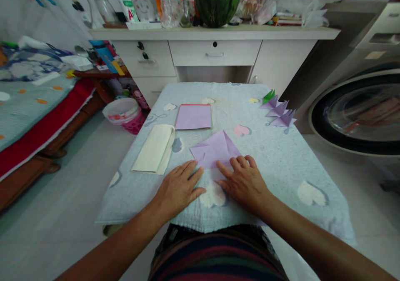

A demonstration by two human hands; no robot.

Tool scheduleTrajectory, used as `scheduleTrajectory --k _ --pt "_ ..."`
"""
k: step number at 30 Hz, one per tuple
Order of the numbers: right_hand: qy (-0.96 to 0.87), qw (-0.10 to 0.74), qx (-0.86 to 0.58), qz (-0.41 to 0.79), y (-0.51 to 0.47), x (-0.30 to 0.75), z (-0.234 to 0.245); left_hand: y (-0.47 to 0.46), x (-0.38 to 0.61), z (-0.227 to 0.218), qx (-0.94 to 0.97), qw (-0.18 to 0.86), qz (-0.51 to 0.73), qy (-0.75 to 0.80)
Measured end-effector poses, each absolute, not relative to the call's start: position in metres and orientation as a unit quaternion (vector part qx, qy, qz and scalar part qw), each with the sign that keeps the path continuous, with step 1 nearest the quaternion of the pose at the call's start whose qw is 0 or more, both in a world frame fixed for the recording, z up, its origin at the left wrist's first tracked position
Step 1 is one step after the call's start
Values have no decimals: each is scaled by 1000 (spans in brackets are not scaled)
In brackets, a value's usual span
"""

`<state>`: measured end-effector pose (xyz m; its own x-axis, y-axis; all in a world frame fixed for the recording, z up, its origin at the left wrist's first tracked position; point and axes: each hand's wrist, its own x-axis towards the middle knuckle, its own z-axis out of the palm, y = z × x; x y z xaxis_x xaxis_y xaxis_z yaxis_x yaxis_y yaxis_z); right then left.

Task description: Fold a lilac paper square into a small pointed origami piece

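A partly folded purple paper lies on the cloth-covered table just ahead of me. My left hand rests flat with its fingers stretched out, fingertips touching the paper's near left edge. My right hand lies flat too, its fingers pressing on the paper's near right corner. Neither hand holds anything. Farther back lies a stack of square sheets, purple on top with a red edge showing. A cream folded sheet sits to the left.
Several folded purple pieces and a green one sit at the table's far right edge. A desk with drawers and a cut watermelon stands behind. A washing machine is at right, a bed at left, a pink basin on the floor.
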<state>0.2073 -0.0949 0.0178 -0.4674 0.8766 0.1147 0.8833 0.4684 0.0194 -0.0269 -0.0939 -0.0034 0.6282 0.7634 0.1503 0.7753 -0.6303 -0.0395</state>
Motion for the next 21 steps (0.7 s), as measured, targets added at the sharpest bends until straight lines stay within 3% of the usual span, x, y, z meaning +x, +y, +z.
scheduleTrajectory --k 11,21 --pt "-836 53 -547 -8 -109 218 3 -95 -29 -10 -899 74 -102 -420" --pt "-813 16 -576 -82 -118 290 0 -95 -32 -14 -900 86 -117 -411"
